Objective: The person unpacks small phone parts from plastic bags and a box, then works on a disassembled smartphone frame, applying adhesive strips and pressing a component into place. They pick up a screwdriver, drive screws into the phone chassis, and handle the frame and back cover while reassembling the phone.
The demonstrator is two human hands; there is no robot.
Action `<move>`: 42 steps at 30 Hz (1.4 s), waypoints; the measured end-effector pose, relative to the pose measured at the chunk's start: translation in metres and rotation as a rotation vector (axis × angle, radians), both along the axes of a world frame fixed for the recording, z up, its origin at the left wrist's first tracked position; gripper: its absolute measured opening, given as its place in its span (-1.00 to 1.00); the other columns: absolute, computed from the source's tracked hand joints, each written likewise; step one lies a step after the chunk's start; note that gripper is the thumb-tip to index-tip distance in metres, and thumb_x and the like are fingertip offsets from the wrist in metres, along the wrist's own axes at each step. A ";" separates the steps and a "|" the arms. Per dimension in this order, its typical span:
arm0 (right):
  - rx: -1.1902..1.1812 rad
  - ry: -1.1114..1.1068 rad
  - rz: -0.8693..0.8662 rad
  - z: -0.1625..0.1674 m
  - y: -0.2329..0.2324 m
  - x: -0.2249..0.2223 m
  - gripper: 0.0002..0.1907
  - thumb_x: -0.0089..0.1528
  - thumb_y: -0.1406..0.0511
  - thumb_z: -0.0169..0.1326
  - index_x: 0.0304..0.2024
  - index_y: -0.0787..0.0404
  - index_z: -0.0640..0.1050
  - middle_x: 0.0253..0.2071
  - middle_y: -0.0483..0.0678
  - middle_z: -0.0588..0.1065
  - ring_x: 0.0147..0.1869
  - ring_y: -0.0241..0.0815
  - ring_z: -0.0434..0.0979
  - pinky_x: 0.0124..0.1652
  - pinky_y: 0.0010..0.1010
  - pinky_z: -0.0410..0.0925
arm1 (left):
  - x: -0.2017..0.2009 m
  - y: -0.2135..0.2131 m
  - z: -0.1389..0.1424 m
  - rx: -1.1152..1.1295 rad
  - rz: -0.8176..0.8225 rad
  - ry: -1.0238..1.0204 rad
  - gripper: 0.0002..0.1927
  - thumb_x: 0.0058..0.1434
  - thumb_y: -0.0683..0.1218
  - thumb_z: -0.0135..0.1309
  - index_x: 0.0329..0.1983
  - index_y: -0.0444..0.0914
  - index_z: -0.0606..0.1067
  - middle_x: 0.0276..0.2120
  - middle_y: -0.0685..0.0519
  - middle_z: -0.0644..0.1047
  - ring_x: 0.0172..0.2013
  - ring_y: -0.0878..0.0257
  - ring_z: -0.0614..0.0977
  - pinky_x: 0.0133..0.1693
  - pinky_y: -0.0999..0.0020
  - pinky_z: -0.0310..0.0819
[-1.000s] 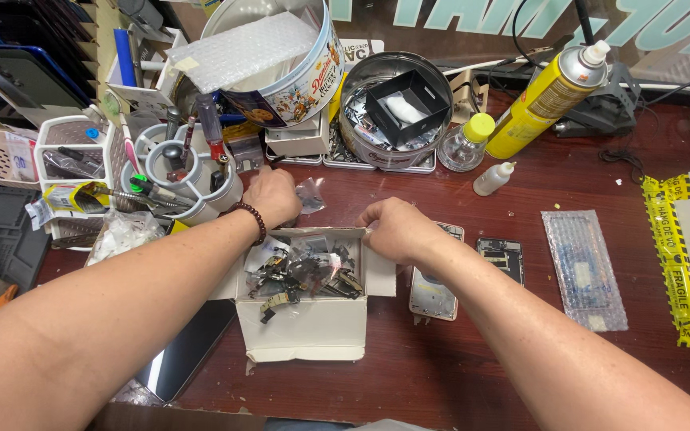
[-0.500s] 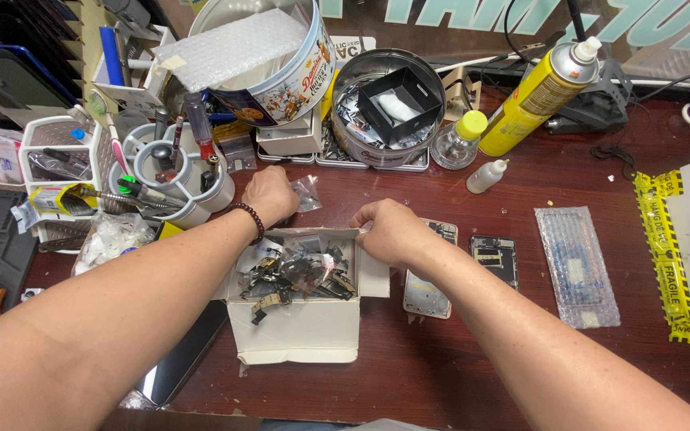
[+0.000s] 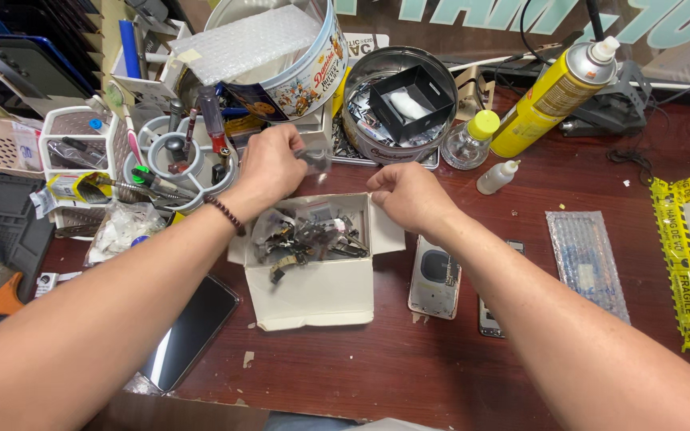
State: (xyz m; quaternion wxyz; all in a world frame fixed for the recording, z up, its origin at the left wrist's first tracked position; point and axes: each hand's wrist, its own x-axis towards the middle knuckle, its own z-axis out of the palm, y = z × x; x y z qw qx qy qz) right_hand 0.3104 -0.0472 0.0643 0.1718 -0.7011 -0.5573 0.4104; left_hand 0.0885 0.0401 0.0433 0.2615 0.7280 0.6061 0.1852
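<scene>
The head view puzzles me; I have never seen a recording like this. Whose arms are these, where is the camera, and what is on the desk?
The camera sits on a person's head and looks down, so both arms are their own. The left hand lifts a small clear bag. The right hand rests at the rim of a white cardboard box full of small dark parts. Around it on the brown desk lie a phone back, a yellow spray can and two round tins.
</scene>
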 end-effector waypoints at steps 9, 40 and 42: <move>-0.023 0.021 0.118 -0.001 0.010 0.014 -0.78 0.21 0.37 0.17 -0.09 0.23 0.67 -0.22 -0.04 0.67 -0.16 -0.29 0.64 -0.10 -0.43 0.48 | -0.001 -0.058 0.039 -0.036 -0.136 -0.018 -0.68 0.01 -0.08 0.28 -0.17 -0.29 0.60 -0.24 -0.18 0.66 -0.17 -0.08 0.70 -0.09 0.09 0.56; 0.005 -0.176 0.122 0.005 0.004 0.031 -0.77 0.20 0.34 0.17 -0.09 0.16 0.68 -0.16 -0.02 0.67 -0.07 -0.19 0.69 0.00 -0.37 0.48 | -0.041 0.022 -0.060 0.089 -0.523 0.628 -0.79 0.14 -0.24 0.08 -0.17 -0.41 0.54 -0.29 -0.29 0.63 -0.18 -0.16 0.70 -0.12 0.00 0.62; 0.004 -0.179 0.116 0.008 0.003 0.028 -0.78 0.20 0.33 0.18 -0.10 0.17 0.68 -0.16 -0.02 0.67 -0.08 -0.18 0.69 -0.01 -0.37 0.49 | -0.042 0.018 -0.048 0.122 -0.460 0.590 -0.80 0.16 -0.24 0.07 -0.15 -0.41 0.52 -0.32 -0.31 0.63 -0.21 -0.18 0.69 -0.15 -0.01 0.61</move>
